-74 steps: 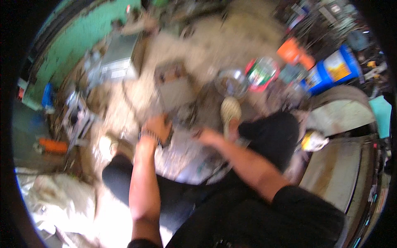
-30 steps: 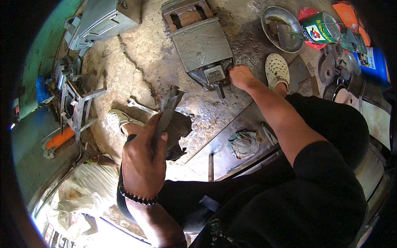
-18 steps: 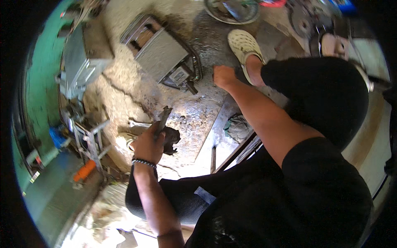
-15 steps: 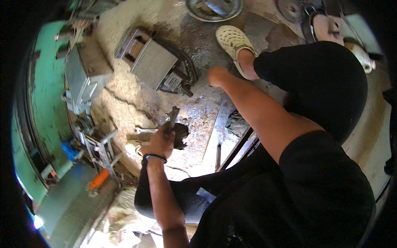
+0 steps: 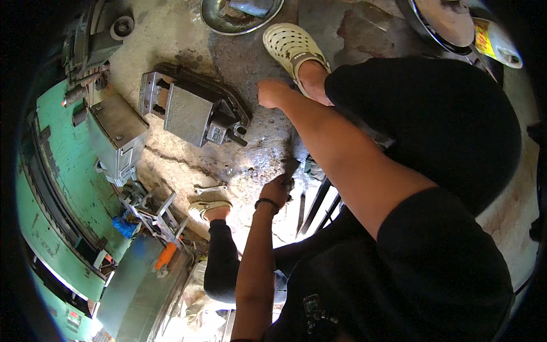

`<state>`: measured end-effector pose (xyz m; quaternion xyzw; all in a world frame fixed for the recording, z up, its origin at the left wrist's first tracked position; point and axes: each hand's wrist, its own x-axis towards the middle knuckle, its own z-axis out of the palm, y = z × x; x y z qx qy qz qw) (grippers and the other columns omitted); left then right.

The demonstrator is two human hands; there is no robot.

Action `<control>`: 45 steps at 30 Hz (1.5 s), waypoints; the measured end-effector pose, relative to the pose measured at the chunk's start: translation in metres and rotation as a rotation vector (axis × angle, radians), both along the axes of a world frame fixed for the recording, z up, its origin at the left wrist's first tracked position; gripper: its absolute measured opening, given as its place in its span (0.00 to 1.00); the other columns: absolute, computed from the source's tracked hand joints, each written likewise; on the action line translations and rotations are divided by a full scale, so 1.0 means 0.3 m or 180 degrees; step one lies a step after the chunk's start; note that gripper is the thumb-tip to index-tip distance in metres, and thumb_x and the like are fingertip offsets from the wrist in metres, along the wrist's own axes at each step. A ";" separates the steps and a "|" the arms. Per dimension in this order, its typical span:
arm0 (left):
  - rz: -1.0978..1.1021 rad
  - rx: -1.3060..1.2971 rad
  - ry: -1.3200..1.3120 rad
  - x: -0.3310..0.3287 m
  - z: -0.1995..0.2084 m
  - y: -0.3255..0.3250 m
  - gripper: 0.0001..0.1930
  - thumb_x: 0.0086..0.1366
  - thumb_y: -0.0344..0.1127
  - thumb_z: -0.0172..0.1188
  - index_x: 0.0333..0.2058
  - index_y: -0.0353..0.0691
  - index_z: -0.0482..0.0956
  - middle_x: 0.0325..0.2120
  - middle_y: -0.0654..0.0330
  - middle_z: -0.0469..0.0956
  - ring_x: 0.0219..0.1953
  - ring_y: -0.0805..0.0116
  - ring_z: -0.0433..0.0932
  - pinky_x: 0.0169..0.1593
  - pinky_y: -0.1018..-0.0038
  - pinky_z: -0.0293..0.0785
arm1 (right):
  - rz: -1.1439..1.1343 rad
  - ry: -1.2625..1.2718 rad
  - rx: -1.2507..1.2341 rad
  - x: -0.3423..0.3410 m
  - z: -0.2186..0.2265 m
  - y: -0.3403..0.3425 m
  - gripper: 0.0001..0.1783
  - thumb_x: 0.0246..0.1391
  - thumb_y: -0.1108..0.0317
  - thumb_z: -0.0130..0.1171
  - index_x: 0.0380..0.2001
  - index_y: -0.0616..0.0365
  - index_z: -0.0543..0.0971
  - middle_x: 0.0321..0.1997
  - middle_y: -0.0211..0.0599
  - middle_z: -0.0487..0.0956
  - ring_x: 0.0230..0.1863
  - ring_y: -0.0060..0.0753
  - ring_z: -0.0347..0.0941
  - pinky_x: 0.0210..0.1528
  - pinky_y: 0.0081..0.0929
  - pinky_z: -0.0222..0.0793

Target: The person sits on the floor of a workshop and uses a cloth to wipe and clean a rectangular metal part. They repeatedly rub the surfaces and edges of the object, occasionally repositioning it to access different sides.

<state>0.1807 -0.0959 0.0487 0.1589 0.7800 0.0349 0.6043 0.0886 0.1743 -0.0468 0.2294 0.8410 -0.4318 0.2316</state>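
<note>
My left hand (image 5: 276, 191), with a dark beaded band at its wrist, is closed round a dark, flat-ended piece (image 5: 290, 166) held over the wet floor. Its kind cannot be made out, and my fingers hide its lower part. My right hand (image 5: 272, 93) is curled into a closed shape beside my foot in a cream clog (image 5: 293, 48); whatever may be inside it is hidden. To the left of both hands lies a grey metal housing (image 5: 191, 114) with a short shaft sticking out toward me. A spanner (image 5: 211, 188) lies on the floor left of my left hand.
A round metal basin (image 5: 225, 29) sits at the far edge. Along the left stand a grey metal box (image 5: 117, 134), green machinery (image 5: 71, 165) and a small metal frame (image 5: 162, 214). Dark bars (image 5: 315, 208) lie beneath my right arm. A plastic jug (image 5: 501, 45) is at the far right.
My left hand has moved right, away from the spanner and toward the dark bars, still holding a dark piece. My right hand stays closed near the clog. The whole view has shifted.
</note>
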 end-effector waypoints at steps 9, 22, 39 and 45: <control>-0.0703 0.0405 0.1355 -0.132 -0.059 0.167 0.15 0.65 0.40 0.57 0.47 0.42 0.80 0.40 0.49 0.81 0.43 0.49 0.81 0.47 0.56 0.78 | -0.0659 0.0287 -0.0346 -0.100 -0.235 -0.067 0.11 0.54 0.68 0.53 0.34 0.63 0.80 0.35 0.50 0.82 0.40 0.56 0.79 0.42 0.45 0.76; -0.2120 -0.0536 0.2022 -0.699 -0.247 0.467 0.10 0.67 0.36 0.50 0.35 0.45 0.82 0.32 0.51 0.84 0.35 0.51 0.85 0.37 0.57 0.83 | -0.1786 -0.0147 -0.0593 -0.043 -0.241 -0.110 0.11 0.57 0.65 0.55 0.37 0.61 0.79 0.38 0.55 0.80 0.43 0.58 0.77 0.47 0.45 0.74; -0.3275 0.0047 0.2491 -0.704 -0.314 0.413 0.09 0.68 0.36 0.51 0.37 0.49 0.81 0.31 0.60 0.84 0.34 0.63 0.86 0.37 0.66 0.79 | -0.1230 -0.0423 -0.0947 -0.007 -0.194 -0.184 0.16 0.51 0.62 0.58 0.41 0.59 0.81 0.43 0.57 0.81 0.48 0.61 0.77 0.50 0.49 0.74; -0.2802 -0.0319 0.2113 -0.707 -0.291 0.441 0.09 0.68 0.35 0.50 0.38 0.46 0.80 0.32 0.55 0.85 0.36 0.59 0.86 0.38 0.63 0.82 | -0.1586 -0.0167 -0.0692 0.022 -0.158 -0.161 0.14 0.53 0.63 0.58 0.39 0.60 0.79 0.39 0.56 0.81 0.43 0.61 0.78 0.47 0.47 0.75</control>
